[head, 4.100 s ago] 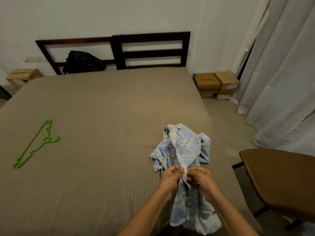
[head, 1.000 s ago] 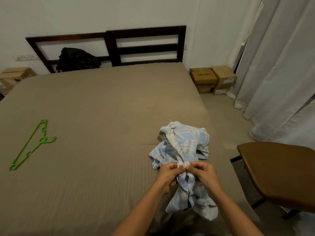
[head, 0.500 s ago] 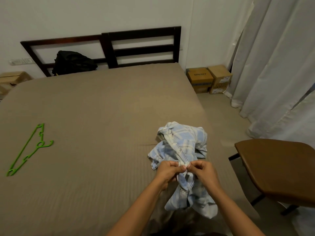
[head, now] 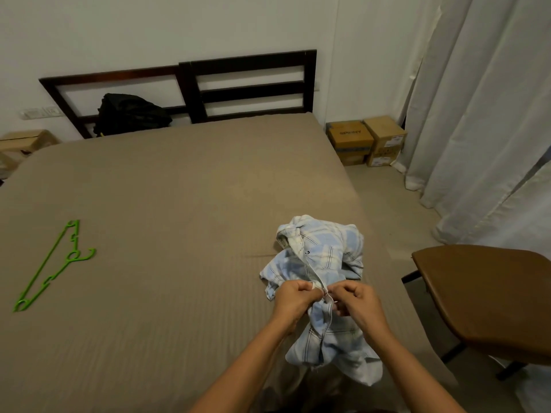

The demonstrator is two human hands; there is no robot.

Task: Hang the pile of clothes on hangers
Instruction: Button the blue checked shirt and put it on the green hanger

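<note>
Head view: two bare forearms reach forward over a wide bed covered in tan ribbed fabric [head: 179,189].
Left side: the left hand [head: 293,299] has its fingers [head: 301,289] curled tightly together, pinching the front edge of a crumpled light-blue and white plaid shirt [head: 326,254].
Right side: the right hand [head: 359,302] mirrors it, with curled fingers [head: 346,293] clamped on the opposite front edge. The knuckles of the two hands almost meet.
Between the hands: the white button strip of the shirt runs up through the narrow gap. Whether a button is held there is too small to tell.
Shirt position: it lies bunched on the bed's near right part, collar end away from the person, and its lower end hangs over the near edge.
Hanger: a bright green plastic hanger [head: 50,272] lies flat on the bed, far to the left and well apart from the shirt.
Far end: a dark wooden slatted headboard [head: 247,84] stands against the wall, with a black bag [head: 131,113] leaning at it.
Right of bed: brown cardboard boxes [head: 366,138] sit on the floor beside long white curtains [head: 483,114]. Nearer is a brown rounded wooden top on dark legs [head: 489,296].
</note>
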